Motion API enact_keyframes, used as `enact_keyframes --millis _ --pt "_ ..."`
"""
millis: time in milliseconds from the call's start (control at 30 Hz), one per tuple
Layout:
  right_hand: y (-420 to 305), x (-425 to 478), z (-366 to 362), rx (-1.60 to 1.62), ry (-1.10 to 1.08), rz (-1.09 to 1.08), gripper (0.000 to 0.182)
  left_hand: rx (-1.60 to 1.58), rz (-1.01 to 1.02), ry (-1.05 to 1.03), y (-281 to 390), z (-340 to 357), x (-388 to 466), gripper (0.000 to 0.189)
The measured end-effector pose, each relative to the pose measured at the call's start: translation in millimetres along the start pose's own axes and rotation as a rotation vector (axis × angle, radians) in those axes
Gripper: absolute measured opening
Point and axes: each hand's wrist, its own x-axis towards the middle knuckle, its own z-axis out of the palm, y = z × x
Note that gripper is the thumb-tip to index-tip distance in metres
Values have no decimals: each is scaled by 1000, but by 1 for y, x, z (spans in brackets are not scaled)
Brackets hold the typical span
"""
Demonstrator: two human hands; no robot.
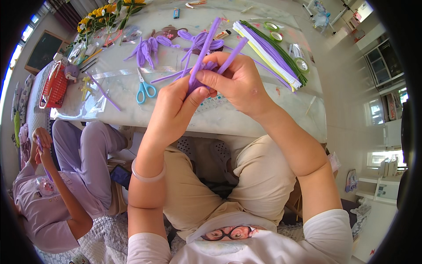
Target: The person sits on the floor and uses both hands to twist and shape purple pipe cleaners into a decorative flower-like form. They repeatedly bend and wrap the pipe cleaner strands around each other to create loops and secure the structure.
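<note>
Purple chenille stems [205, 49] are bunched between my two hands above the table. My left hand [176, 107] pinches the lower part of the bunch between thumb and fingers. From the other side my right hand [235, 81] grips it, thumb pressed near the middle. Two stem ends stick up past my fingers, and others trail out to the left. The crossing of the stems is partly hidden by my fingers. Left of my left hand lie scissors [141, 90] with light blue handles. A clear ruler [211, 103] lies on the table beneath my hands.
Finished purple loops [146, 51] and a bundle of green, purple, white and yellow stems [273, 54] lie farther back. Green tape rolls [276, 37] are at the right. A red basket [54, 84] stands left, near yellow artificial flowers [99, 15]. A person [49, 194] sits at left holding a purple stem.
</note>
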Motion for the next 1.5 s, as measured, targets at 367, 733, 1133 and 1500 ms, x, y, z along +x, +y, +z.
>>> enact_keyframes --millis 367,733,1133,1500 --pt "-11 1 -17 114 -134 69 27 -87 -79 61 -6 -5 -3 25" --pt "-10 1 -17 16 -129 2 27 -87 -101 -6 -8 -5 -1 19" --pt "-9 0 -15 -10 11 24 16 20 -74 -109 -11 -9 -1 18" --pt "-3 -3 -2 -133 27 -32 11 -430 -248 -171 -4 -13 2 42"
